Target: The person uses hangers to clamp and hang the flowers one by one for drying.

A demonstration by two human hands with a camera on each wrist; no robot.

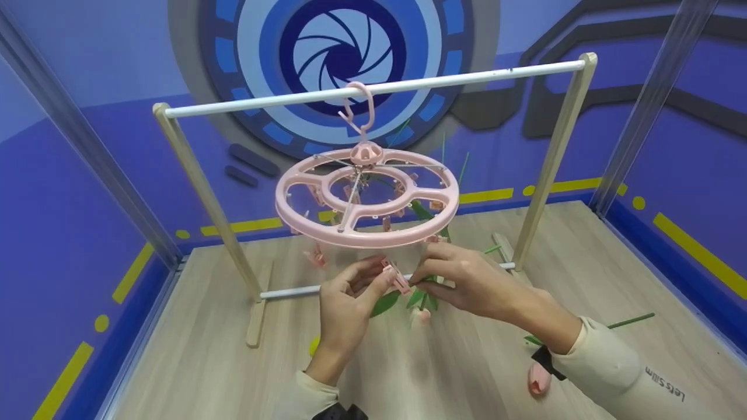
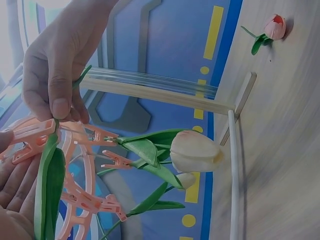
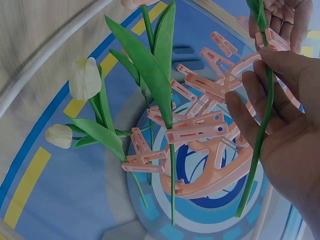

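Observation:
My left hand (image 1: 350,303) pinches a pink clothespin (image 1: 398,279) below the front rim of a round pink clip hanger (image 1: 315,233). Thumb and fingers of my right hand (image 1: 473,280) pinch the green stem (image 3: 270,100) of an artificial tulip right at that clothespin's tip. Its long leaf (image 2: 50,185) lies across the clothespin's end in the left wrist view. A pale tulip blossom (image 1: 421,315) shows just below both hands. Other clothespins on the hanger hold tulips by their stems, among them a white tulip (image 3: 85,80) and another large pale one (image 2: 195,150), heads down.
The hanger's hook (image 1: 365,105) hangs on a white rod (image 1: 467,79) between wooden posts (image 1: 551,157). A lower white bar (image 1: 290,292) crosses behind my hands. On the table (image 1: 192,361) a pink tulip (image 1: 539,378) lies near my right forearm, with a green stem (image 1: 630,321) beyond it.

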